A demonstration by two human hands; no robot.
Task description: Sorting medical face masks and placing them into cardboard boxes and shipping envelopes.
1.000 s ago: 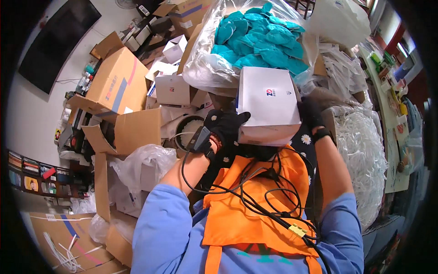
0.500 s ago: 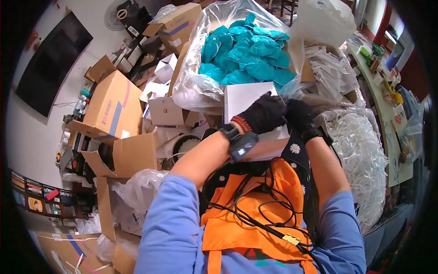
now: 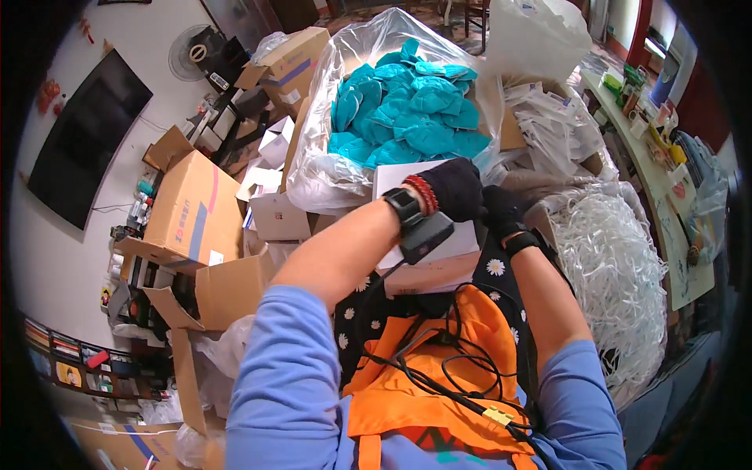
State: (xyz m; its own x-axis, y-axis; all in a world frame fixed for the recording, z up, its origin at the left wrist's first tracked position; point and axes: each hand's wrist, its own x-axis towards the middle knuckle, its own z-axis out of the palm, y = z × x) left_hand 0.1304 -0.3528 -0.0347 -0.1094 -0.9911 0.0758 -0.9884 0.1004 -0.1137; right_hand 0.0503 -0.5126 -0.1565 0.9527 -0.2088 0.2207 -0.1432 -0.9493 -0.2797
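My left hand (image 3: 453, 189), in a black glove, is closed above a white box (image 3: 435, 270) on my lap. Beside it, at the box's right edge, my right hand (image 3: 503, 211) is closed too, also gloved in black. The fingertips of both hands meet or nearly meet. Whatever they grip is hidden by the gloves. Beyond the box, a large carton lined with clear plastic (image 3: 313, 176) holds a heap of teal folded masks (image 3: 419, 106). To the right lies a big bundle of thin white strips (image 3: 607, 266) in clear plastic.
Open brown cartons (image 3: 196, 207) and small white boxes (image 3: 280, 217) crowd the left side. White packets in clear wrap (image 3: 548, 117) lie at the far right, near a long cluttered table (image 3: 677, 258). Black cables (image 3: 470, 376) hang over my orange apron (image 3: 392, 415).
The view has shifted, so the surroundings sit a little further left and the white box lower. My left wrist has turned, and my two hands have come closer together.
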